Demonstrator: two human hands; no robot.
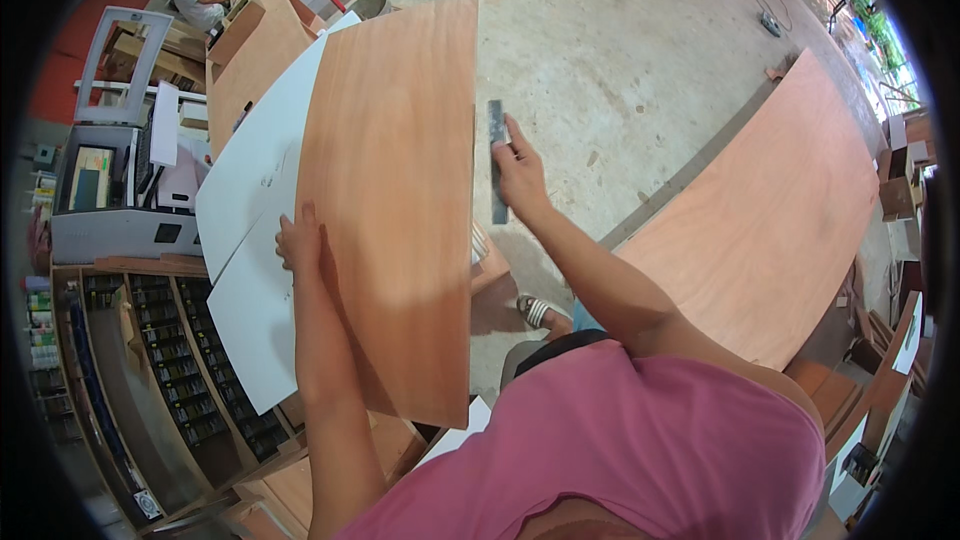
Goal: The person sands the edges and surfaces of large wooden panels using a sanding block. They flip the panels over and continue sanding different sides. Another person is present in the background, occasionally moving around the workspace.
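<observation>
A long wood-faced panel (390, 187) lies before me, on top of white boards (251, 240). My left hand (300, 240) grips its left edge, the thumb over the top face and the fingers on the outer side. In my right hand (521, 172) is a narrow, flat, dark grey bar (497, 116), possibly a sanding block or a file. I hold it just off the panel's right edge, above the concrete floor, with a small gap between bar and panel. The bar's underside is hidden.
A large plywood sheet (757, 217) rests at my right. Shelves of small dark packs (180, 360) stand at the lower left, below a grey machine (124, 232) with a raised frame. A person (196, 0) sits at the far left. A corded tool (769, 24) lies on the floor (630, 37).
</observation>
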